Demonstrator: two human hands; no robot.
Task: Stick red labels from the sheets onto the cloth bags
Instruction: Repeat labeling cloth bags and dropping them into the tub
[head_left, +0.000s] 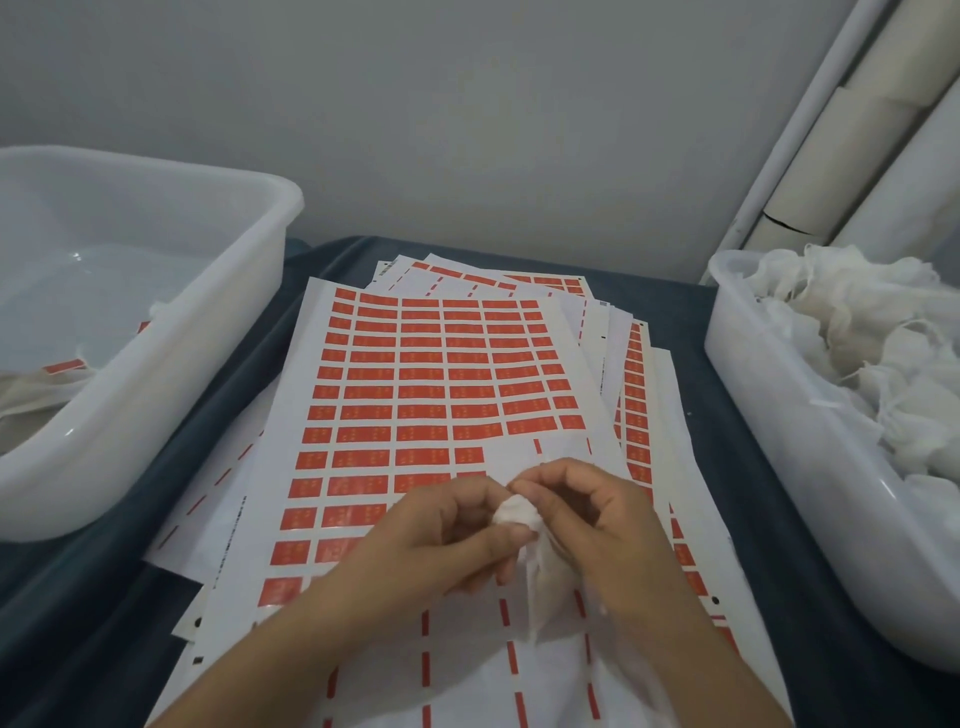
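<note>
Between both hands (519, 525), seemingly pinched: cloth bag (540, 571).

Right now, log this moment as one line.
left hand: holds cloth bag | right hand: pinches bag top | label sheet: beneath, partly peeled

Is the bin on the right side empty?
No, the right bin is heaped with white cloth bags.

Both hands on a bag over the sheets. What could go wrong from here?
1. The small white cloth bag, pinched by the left hand and right hand, is bunched; a label might stick on creased.
2. The bag hangs over the top sheet of red labels; loose fabric could snag label edges.
3. The stacked sheets are fanned unevenly and may slide.
</note>
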